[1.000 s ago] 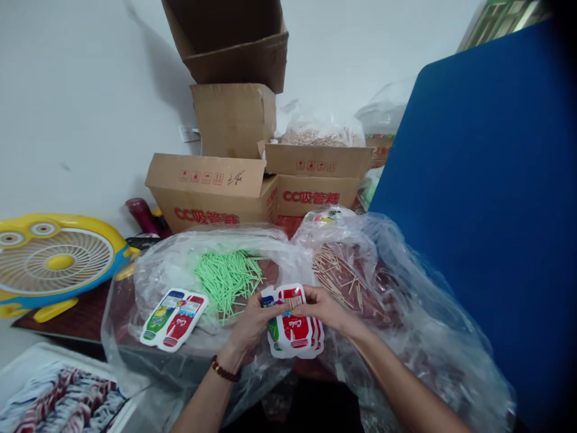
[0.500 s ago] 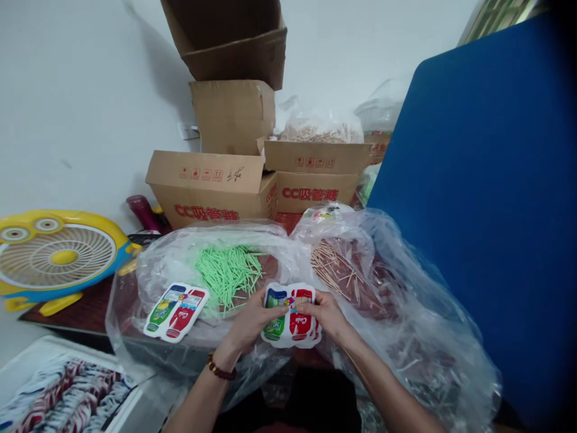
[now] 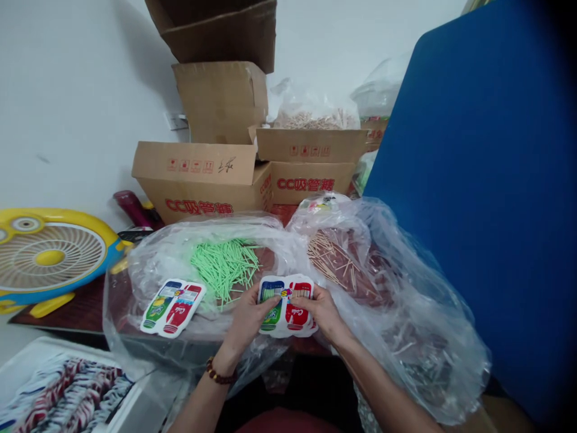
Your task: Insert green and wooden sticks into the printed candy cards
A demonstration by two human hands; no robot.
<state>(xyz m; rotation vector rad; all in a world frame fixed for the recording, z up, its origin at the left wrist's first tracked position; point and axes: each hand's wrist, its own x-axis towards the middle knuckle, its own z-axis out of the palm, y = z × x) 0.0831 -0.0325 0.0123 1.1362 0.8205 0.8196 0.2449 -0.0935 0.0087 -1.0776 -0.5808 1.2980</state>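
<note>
Cluttered table (image 3: 76, 310) | both grips, left hand (image 3: 246, 317) and right hand (image 3: 323, 310), clasp packet stack (image 3: 285, 305) | now squared, earlier fanned

1. Near centre: left hand (image 3: 246, 316) and right hand (image 3: 322, 310) hold one packet (image 3: 286, 305) between them, just before two bags.
2. Left bag (image 3: 148, 264) has a stick pile (image 3: 224, 269) in it; a second packet (image 3: 172, 307) lies on its near-left part.
3. Right bag (image 3: 406, 282), touching the left bag, has another stick heap (image 3: 336, 261) in it.
4. Fan (image 3: 49, 258) on the counter (image 3: 76, 310), left of the bags.
5. Boxes (image 3: 198, 180) stacked behind the bags.
6. Panel (image 3: 487, 180) at far right.
</note>
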